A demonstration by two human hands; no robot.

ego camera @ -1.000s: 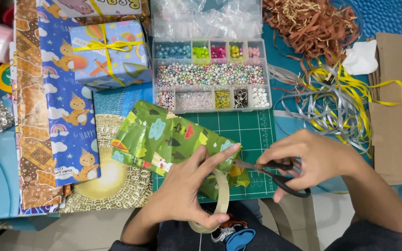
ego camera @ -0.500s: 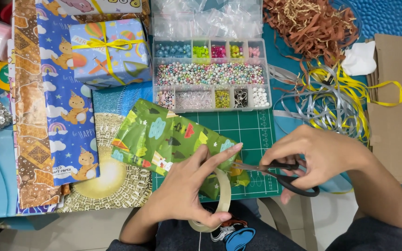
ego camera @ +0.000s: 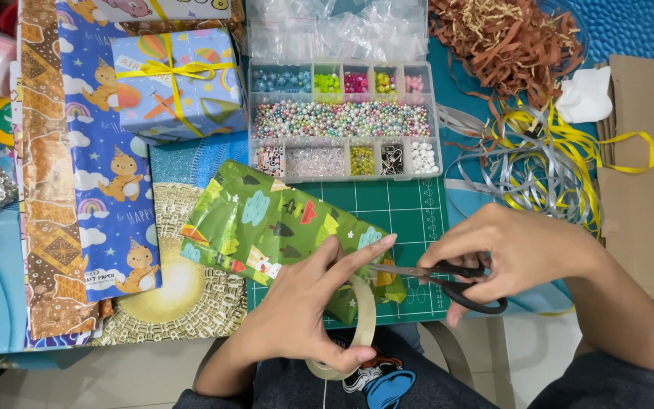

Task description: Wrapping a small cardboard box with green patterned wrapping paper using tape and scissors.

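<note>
Centrally, the left hand [ego camera: 304,310] grips a roll of clear tape [ego camera: 350,333], forefinger stretched rightward toward the black-handled scissors [ego camera: 448,280] clasped in the right hand [ego camera: 516,250], whose blades point left along that axis. A green-wrapped parcel [ego camera: 266,227] lies just behind on the cutting mat [ego camera: 410,212]; the bead organiser [ego camera: 342,121] stands farther back.

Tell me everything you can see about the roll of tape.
The roll of tape is a ring of clear, yellowish tape, mostly hidden by the left hand, which grips it at the table's near edge. A strip is pulled up along the extended forefinger, where the scissors in the right hand meet it.
</note>
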